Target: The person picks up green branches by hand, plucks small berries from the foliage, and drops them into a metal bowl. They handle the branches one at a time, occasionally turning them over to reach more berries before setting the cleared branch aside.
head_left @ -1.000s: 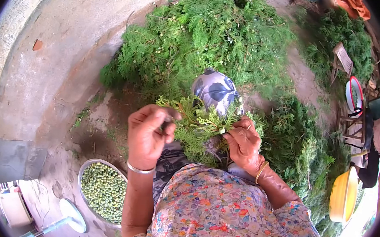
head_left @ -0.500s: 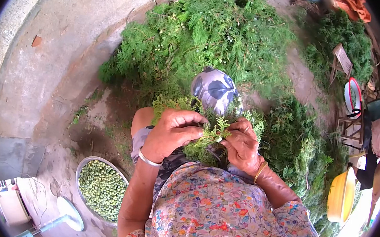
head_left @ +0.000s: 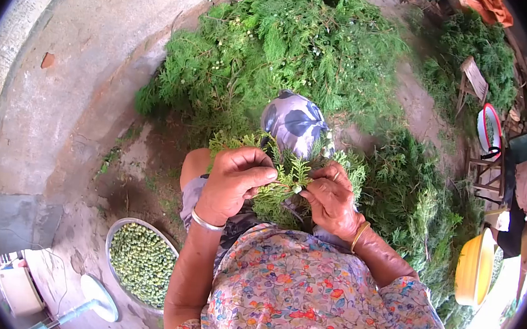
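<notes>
Over my lap, a leafy evergreen sprig (head_left: 295,169), cypress-like with flat scaly leaves, is held between both hands. My left hand (head_left: 237,178), wearing a silver bangle, is closed with thumb and forefinger pinching the sprig's stem end. My right hand (head_left: 333,200), with a gold-coloured bangle, is closed, its fingertips at a small round green cone (head_left: 297,189) on the sprig. Whether they grip the cone itself or the stem beside it is hard to make out. More cut greenery (head_left: 272,205) lies on my lap beneath the hands, partly hidden by them.
A large heap of evergreen branches (head_left: 274,51) lies ahead, with another pile (head_left: 409,204) at my right. A basin rim (head_left: 109,248) surrounds many green cones at lower left. A white fan-like stand (head_left: 100,298), a yellow basin (head_left: 474,267) and a red-rimmed basin (head_left: 489,129) are nearby.
My left hand has shifted slightly left, widening the gap between the hands. My right fingertips have moved a little left, and the green cone shows more clearly beside them.
</notes>
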A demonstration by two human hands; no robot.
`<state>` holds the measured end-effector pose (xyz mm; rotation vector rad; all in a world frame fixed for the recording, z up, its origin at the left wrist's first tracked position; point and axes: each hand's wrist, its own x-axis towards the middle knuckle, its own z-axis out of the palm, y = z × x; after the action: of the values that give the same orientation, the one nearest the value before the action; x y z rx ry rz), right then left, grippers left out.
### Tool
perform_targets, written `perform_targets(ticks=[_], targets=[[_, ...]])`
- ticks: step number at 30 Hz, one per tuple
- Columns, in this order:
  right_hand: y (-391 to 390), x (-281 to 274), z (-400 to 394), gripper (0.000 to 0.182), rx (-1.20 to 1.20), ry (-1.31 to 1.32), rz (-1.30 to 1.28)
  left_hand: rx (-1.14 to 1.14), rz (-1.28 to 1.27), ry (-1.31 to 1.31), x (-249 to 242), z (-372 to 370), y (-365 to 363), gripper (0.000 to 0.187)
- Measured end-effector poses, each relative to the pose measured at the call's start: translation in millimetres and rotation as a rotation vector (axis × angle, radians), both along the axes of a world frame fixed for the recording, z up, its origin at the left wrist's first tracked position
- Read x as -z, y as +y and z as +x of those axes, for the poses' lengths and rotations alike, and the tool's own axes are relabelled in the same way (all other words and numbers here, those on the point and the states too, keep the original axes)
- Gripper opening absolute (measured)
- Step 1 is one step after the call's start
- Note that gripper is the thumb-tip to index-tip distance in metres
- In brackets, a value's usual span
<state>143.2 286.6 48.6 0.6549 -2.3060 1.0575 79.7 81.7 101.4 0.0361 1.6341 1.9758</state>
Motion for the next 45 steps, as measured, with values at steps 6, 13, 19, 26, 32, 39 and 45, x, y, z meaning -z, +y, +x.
perform_targets(ticks=[6,13,19,26,32,39,45], targets=[[-3,-2,-1,0.021,0.012,0.008,0.043,-0.170,-0.263,0.333,8,2,9,0.009],[3,6,-1,0.021,0.033,-0.024,-0.043,-0.359,0.893,-0.207,24,-37,-71,0.014],[-2,5,-4,0.021,0.064,-0.054,-0.044,-0.310,0.651,-0.198,0,11,-23,0.022],[-5,3,-5,0.025,0.057,-0.068,-0.050,-0.199,-0.349,0.833,32,31,38,0.019],[-4,5,-4,0.026,0.063,-0.063,0.000,-0.269,-0.552,1.064,45,25,44,0.015],[21,-11,3,0.041,-0.054,-0.450,-0.371,-0.490,0.405,-0.043,15,0,-6,0.009],[32,-22,-3,0.051,0.036,-0.540,-0.824,-0.253,0.463,-0.075,8,20,8,0.018]])
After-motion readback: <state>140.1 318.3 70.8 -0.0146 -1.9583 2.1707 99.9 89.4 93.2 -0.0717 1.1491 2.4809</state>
